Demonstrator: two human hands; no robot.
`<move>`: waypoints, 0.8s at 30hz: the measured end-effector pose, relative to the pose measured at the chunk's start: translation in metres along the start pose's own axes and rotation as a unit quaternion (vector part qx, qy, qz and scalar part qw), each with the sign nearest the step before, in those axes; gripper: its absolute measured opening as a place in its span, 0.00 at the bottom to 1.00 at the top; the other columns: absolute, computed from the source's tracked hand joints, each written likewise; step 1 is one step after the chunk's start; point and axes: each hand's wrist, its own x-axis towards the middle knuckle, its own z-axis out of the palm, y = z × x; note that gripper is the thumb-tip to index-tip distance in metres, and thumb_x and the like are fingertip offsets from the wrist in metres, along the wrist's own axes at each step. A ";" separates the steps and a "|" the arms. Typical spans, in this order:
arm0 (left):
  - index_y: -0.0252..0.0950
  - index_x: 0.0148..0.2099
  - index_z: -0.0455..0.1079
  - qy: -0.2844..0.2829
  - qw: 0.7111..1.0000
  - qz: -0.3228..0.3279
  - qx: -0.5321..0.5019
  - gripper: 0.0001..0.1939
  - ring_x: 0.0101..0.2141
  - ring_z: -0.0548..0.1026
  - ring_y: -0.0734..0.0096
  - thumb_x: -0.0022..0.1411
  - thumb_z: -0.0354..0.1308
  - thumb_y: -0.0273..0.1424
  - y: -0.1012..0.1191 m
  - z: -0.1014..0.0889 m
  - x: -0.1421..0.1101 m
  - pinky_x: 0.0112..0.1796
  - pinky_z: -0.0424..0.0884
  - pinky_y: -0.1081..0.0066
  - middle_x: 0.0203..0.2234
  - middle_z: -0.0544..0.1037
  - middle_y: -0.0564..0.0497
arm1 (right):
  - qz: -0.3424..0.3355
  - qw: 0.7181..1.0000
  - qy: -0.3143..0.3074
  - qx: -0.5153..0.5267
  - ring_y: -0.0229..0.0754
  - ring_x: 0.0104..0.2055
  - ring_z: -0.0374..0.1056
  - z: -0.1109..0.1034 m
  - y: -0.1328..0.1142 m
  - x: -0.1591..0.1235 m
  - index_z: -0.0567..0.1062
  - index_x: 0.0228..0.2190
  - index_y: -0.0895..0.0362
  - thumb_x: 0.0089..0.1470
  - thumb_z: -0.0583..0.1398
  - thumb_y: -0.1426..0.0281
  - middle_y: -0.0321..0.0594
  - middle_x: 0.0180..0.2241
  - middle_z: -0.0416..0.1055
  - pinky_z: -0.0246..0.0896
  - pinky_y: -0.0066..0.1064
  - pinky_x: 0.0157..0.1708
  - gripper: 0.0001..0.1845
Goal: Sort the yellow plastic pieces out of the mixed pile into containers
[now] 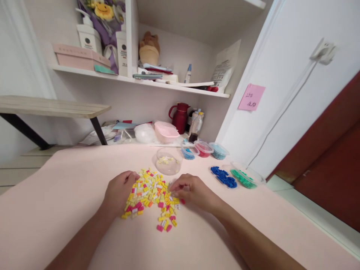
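A pile of small yellow, pink, white and orange pieces (152,193) lies on the pale pink table (56,210). My left hand (119,191) rests at the pile's left edge with its fingers curled in against the pieces. At the pile's right edge, my right hand (189,191) has its fingertips pinched together among the pieces; what they hold is too small to make out. Just behind the pile stands a clear round tub (168,160) with a few pale pieces inside.
Three small tubs (204,149) with blue, red and teal pieces stand behind on the right. Lids of blue pieces (224,177) and green pieces (244,177) lie to the right. A red jug (180,117), bottles and a pink-lidded box (165,132) sit against the wall under shelves.
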 end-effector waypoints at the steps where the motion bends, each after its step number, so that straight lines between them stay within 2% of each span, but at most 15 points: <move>1: 0.43 0.33 0.75 0.001 1.000 0.001 0.000 0.17 0.39 0.77 0.64 0.59 0.48 0.43 0.000 0.000 0.000 0.40 0.68 0.70 0.35 0.82 0.54 | -0.011 1.000 -0.002 -0.007 0.41 0.38 0.70 0.003 -0.001 0.000 0.82 0.34 0.50 0.52 0.63 0.73 0.39 0.34 0.76 0.65 0.31 0.40 0.09; 8: 0.41 0.33 0.74 0.006 1.000 0.010 -0.003 0.17 0.39 0.76 0.63 0.59 0.47 0.44 -0.001 0.001 0.001 0.41 0.68 0.69 0.35 0.82 0.52 | -0.095 0.994 -0.007 -0.060 0.40 0.39 0.68 0.020 -0.009 -0.005 0.82 0.37 0.47 0.53 0.61 0.76 0.38 0.34 0.73 0.63 0.32 0.43 0.14; 12: 0.41 0.33 0.74 0.005 1.000 0.004 -0.002 0.17 0.40 0.77 0.63 0.59 0.48 0.43 0.000 0.000 0.000 0.40 0.68 0.69 0.35 0.82 0.53 | -0.112 0.992 -0.025 -0.044 0.38 0.40 0.67 0.022 -0.012 -0.007 0.82 0.37 0.45 0.52 0.59 0.80 0.38 0.38 0.70 0.63 0.30 0.44 0.19; 15: 0.42 0.33 0.74 0.000 1.000 0.001 0.000 0.16 0.41 0.76 0.63 0.59 0.48 0.43 0.003 -0.001 -0.001 0.41 0.68 0.69 0.35 0.82 0.53 | -0.091 0.996 0.001 -0.008 0.38 0.41 0.68 0.020 -0.010 -0.005 0.81 0.39 0.46 0.53 0.57 0.81 0.39 0.39 0.70 0.64 0.29 0.43 0.21; 18: 0.42 0.32 0.75 0.001 1.000 -0.001 0.001 0.16 0.41 0.77 0.63 0.58 0.48 0.42 0.006 -0.002 -0.002 0.41 0.68 0.68 0.35 0.82 0.53 | -0.037 0.998 0.043 0.007 0.39 0.40 0.69 0.016 -0.003 -0.001 0.81 0.38 0.49 0.54 0.57 0.79 0.40 0.39 0.72 0.66 0.30 0.42 0.18; 24: 0.43 0.32 0.75 -0.001 1.000 -0.012 -0.004 0.16 0.43 0.76 0.62 0.58 0.48 0.42 0.009 -0.003 -0.003 0.43 0.67 0.68 0.37 0.82 0.54 | 0.001 0.996 0.083 -0.023 0.41 0.39 0.70 0.011 0.012 0.005 0.81 0.38 0.51 0.55 0.57 0.77 0.41 0.40 0.73 0.65 0.32 0.42 0.15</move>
